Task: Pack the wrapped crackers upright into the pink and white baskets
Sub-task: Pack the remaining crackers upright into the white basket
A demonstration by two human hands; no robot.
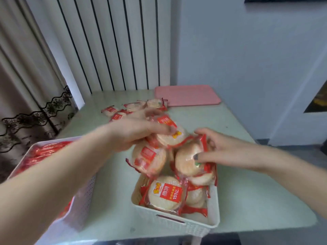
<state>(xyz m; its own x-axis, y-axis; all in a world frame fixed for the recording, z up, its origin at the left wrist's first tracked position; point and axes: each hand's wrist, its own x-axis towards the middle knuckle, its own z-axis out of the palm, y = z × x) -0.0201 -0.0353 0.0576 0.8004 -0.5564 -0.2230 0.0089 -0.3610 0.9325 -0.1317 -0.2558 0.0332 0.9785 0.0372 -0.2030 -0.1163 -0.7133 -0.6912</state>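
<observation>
Both hands are working over the white basket (177,220): the left hand (134,133) is gripping a cracker (172,137), the right hand (219,149) pinching another (187,161). Packets are heaping loosely above the rim, so one is risking sliding out. Open table (247,183) is lying right of the basket; loose crackers (123,110) are waiting behind it.

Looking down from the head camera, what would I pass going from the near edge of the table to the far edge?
White basket of wrapped crackers → the two hands, left hand and right hand, holding cracker packs → loose crackers on the table → pink lid.
</observation>
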